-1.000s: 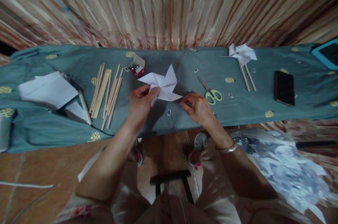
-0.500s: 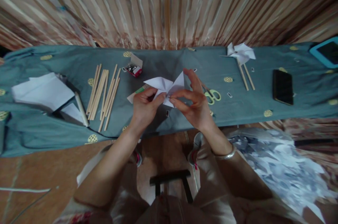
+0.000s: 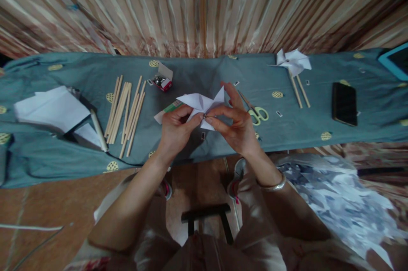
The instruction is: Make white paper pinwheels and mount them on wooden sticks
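White paper pinwheel (image 3: 204, 105) — teal cloth (image 3: 79, 152), yellow dots — green-handled scissors (image 3: 257, 112)

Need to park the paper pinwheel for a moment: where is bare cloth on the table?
Free: the patch between the scissors and the phone, below the finished pinwheel; also the back strip between the small box and that pinwheel. Crowded: left side, with wooden sticks and paper stack. Both hands hold the paper pinwheel mid-table.

scissors (image 3: 257, 112) crowd the right hand (image 3: 237, 128), sticks (image 3: 126, 109) and pin box (image 3: 162, 80) left; bare desk (image 3: 204, 73) beyond.
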Available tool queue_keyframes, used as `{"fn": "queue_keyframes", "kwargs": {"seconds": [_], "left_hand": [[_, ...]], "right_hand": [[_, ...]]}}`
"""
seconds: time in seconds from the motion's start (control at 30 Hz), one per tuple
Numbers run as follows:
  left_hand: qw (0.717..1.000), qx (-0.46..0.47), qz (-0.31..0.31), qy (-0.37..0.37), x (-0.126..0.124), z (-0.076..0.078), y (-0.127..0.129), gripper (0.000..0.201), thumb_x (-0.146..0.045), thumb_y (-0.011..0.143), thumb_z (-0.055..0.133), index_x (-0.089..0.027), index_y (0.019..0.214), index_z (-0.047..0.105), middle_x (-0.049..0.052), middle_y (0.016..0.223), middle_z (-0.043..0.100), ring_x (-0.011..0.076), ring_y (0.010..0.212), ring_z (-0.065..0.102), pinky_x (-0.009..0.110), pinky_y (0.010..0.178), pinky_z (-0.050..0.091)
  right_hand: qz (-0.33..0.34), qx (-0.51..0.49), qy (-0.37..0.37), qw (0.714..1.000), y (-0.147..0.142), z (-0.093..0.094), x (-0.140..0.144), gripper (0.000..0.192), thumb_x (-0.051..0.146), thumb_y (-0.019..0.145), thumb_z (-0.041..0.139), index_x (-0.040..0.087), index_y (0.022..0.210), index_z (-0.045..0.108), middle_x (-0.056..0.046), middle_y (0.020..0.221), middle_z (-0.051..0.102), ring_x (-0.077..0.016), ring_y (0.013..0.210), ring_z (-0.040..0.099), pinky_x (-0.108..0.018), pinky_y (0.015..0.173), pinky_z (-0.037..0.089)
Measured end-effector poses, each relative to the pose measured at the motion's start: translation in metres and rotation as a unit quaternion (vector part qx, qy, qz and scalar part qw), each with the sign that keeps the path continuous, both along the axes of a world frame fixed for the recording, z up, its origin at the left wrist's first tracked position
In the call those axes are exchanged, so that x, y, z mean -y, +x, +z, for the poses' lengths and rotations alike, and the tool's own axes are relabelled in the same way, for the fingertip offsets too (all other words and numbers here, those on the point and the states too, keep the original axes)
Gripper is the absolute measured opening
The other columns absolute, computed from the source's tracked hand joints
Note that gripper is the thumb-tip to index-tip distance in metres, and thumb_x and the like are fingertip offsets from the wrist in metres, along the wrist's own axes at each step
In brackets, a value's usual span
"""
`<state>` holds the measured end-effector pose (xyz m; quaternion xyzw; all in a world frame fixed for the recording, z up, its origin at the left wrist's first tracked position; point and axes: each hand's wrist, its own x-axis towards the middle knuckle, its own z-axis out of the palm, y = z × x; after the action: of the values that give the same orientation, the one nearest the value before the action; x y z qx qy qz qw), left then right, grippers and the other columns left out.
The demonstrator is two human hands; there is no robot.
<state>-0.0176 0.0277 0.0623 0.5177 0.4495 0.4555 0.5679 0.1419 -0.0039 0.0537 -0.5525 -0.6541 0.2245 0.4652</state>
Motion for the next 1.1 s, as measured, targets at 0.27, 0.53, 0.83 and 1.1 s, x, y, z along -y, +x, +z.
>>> {"fn": "queue_keyframes", "kwargs": {"seconds": [0.27, 0.53, 0.83, 1.1], "left_hand": [[1.000, 0.006, -0.018, 0.016, -0.0016, -0.0043, -0.0023, 0.015, -0.029, 0.069, 0.075, -0.017, 0.063, 0.067, -0.002, 0.064, 0.059, 0.0124, 0.063, 0.049, 0.025, 0.061, 0.039], [1.000, -0.001, -0.017, 0.023, -0.0015, -0.0061, -0.0029, 0.015, -0.030, 0.071, 0.075, -0.017, 0.066, 0.069, -0.001, 0.066, 0.061, 0.0130, 0.064, 0.050, 0.025, 0.061, 0.041], [0.999, -0.010, -0.022, 0.040, -0.0017, -0.0067, -0.0044, 0.016, -0.029, 0.072, 0.075, -0.017, 0.064, 0.068, -0.002, 0.065, 0.060, 0.0117, 0.063, 0.051, 0.025, 0.062, 0.042], [0.998, -0.027, -0.041, 0.037, -0.0022, -0.0073, -0.0065, 0.015, -0.029, 0.071, 0.076, -0.016, 0.066, 0.069, -0.001, 0.067, 0.063, 0.0127, 0.065, 0.054, 0.026, 0.064, 0.044]], "right_hand": [[0.022, -0.032, 0.016, 0.999, 0.0034, -0.0057, -0.0031, 0.004, 0.031, 0.081, 0.076, 0.027, 0.081, 0.075, 0.000, 0.152, 0.048, -0.0281, 0.149, 0.032, -0.048, 0.124, 0.026], [0.028, -0.053, 0.020, 0.998, 0.0026, -0.0054, -0.0036, 0.004, 0.027, 0.080, 0.076, 0.030, 0.079, 0.074, 0.002, 0.142, 0.056, -0.0260, 0.147, 0.034, -0.047, 0.123, 0.027], [0.054, -0.067, 0.003, 0.996, 0.0058, -0.0031, -0.0051, 0.006, 0.026, 0.080, 0.076, 0.031, 0.078, 0.074, -0.001, 0.117, 0.069, -0.0240, 0.144, 0.038, -0.047, 0.123, 0.025], [0.085, -0.109, -0.042, 0.990, 0.0103, -0.0023, -0.0057, 0.004, 0.026, 0.078, 0.078, 0.029, 0.076, 0.076, -0.003, 0.110, 0.071, -0.0254, 0.145, 0.038, -0.047, 0.120, 0.027]]}}
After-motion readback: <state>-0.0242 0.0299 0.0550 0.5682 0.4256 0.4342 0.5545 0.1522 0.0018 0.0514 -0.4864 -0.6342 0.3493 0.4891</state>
